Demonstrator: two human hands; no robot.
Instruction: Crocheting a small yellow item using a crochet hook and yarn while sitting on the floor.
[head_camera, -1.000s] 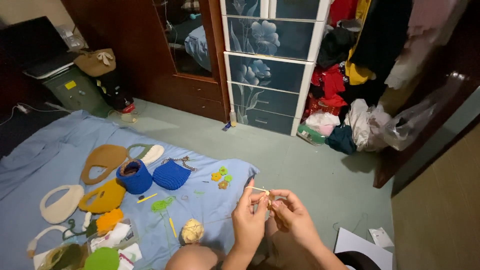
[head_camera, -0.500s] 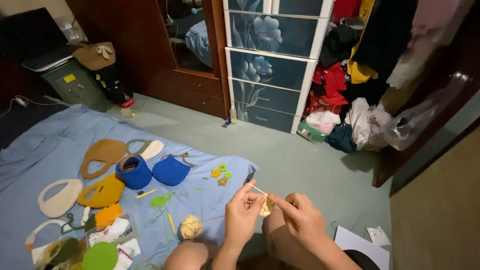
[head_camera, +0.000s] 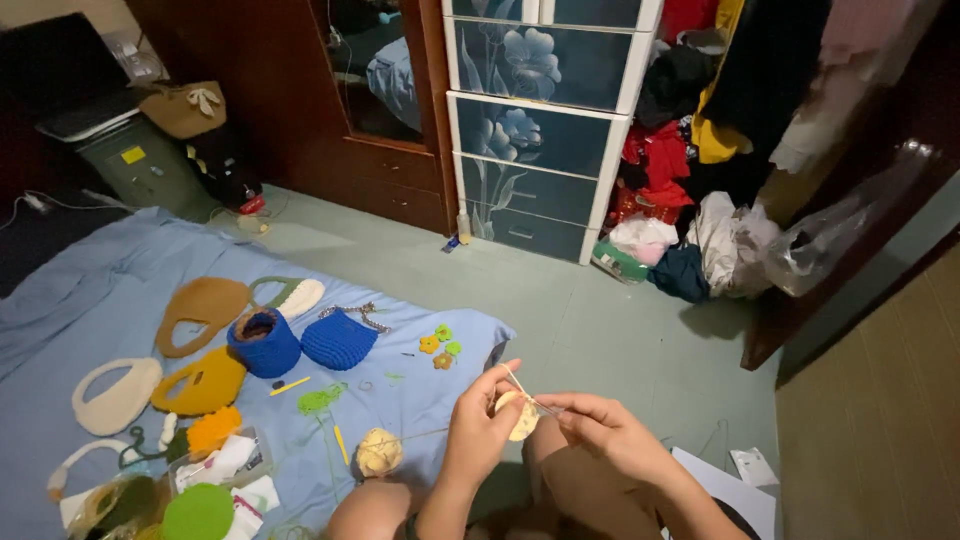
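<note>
the left hand (head_camera: 480, 430) pinches a small cream crochet piece (head_camera: 521, 415) just above the knees, fingers closed on its edge. the right hand (head_camera: 605, 435) grips a thin crochet hook (head_camera: 548, 408) against it, mid-stitch by the look of it; another loop calls for yarn feeding free from the cream yarn ball (head_camera: 379, 452) beside the knee. further out, on the blue sheet (head_camera: 110, 290), lie a blue crochet pouch (head_camera: 339, 341), small crochet flowers (head_camera: 440, 347) and a brown bag (head_camera: 200, 312); nothing blocks the hands. beyond stands a plastic drawer unit (head_camera: 535, 130).

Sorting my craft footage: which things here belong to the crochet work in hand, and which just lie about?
In hand:
left hand
right hand
small cream crochet piece
cream yarn ball

Lying about:
blue crochet bags
crochet flowers
drawer unit
clothes pile
</note>
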